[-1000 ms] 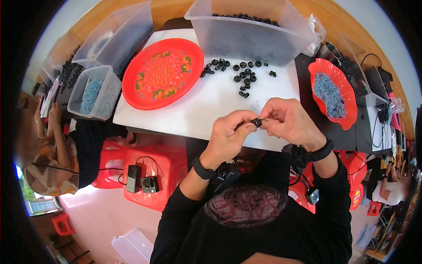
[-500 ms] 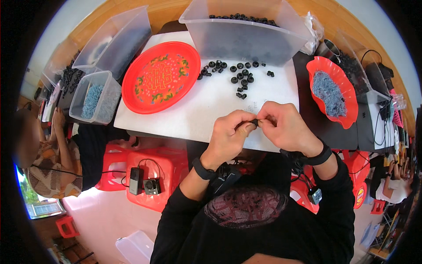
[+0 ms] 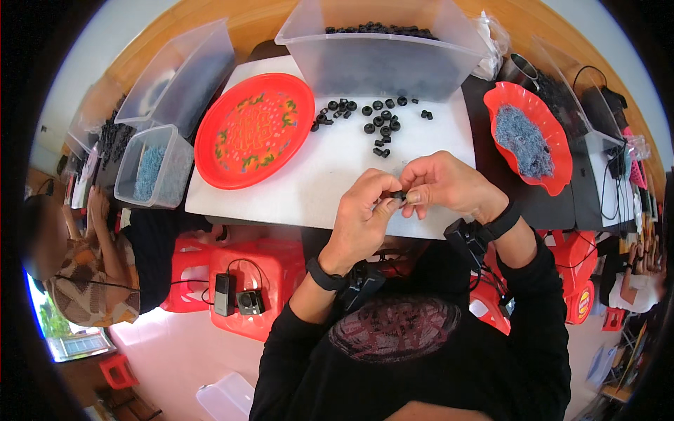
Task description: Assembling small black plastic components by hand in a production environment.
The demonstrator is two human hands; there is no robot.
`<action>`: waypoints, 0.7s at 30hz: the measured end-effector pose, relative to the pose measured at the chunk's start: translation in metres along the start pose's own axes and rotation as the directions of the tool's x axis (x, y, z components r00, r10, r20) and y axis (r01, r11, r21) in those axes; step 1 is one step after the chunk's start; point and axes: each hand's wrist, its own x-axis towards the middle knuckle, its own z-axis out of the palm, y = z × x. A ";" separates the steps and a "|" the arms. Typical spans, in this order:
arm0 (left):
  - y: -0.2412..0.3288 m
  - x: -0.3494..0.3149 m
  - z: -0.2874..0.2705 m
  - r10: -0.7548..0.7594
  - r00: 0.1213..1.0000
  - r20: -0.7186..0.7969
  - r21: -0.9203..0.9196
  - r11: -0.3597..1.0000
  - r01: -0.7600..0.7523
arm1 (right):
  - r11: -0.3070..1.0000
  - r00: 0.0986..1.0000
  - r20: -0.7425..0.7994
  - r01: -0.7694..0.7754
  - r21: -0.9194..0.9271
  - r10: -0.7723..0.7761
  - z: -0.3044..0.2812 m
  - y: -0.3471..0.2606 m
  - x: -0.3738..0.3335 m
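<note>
Over the front edge of the white work surface (image 3: 330,184), my left hand (image 3: 359,216) pinches a small black part (image 3: 398,196) between thumb and forefinger. My right hand (image 3: 456,184) meets it from the right, its thumb and forefinger pressed together against the part's end; anything tiny between these fingertips is hidden. Just beyond my hands lie several loose black ring-shaped and cylindrical parts (image 3: 379,121). They sit in front of a clear plastic bin (image 3: 379,67), which holds a heap of similar black parts (image 3: 382,30).
At left stands a round red tray (image 3: 254,132) with a flower pattern, beside a clear tub (image 3: 175,168) of blue-grey bits. A scalloped red dish (image 3: 558,144) at right holds more small blue-grey pieces (image 3: 523,140). A co-worker (image 3: 91,266) sits left, near a red stool (image 3: 277,266).
My right hand has turned slightly, its fingers lifting and opening a little around the fingertips. Both hands have shifted slightly left, still together at the black part. The view has tilted a little.
</note>
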 end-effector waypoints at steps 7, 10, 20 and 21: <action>-0.010 0.002 0.006 0.161 0.987 -0.008 0.101 0.982 -0.159 | 0.990 0.996 0.059 0.055 0.131 -0.063 0.005 0.007 -0.006; -0.011 0.003 0.009 0.209 0.976 -0.054 0.076 0.976 -0.205 | 0.976 0.991 0.025 0.125 0.181 -0.131 0.007 0.012 -0.008; -0.001 0.006 0.024 -0.124 0.991 -0.049 -0.575 0.815 0.073 | 0.986 0.984 -0.067 0.164 -0.031 -0.166 0.019 0.009 -0.013; 0.000 0.009 0.031 0.052 0.994 -0.095 -0.300 0.951 -0.079 | 0.962 0.966 -0.064 0.241 -0.129 -0.251 0.022 0.010 -0.012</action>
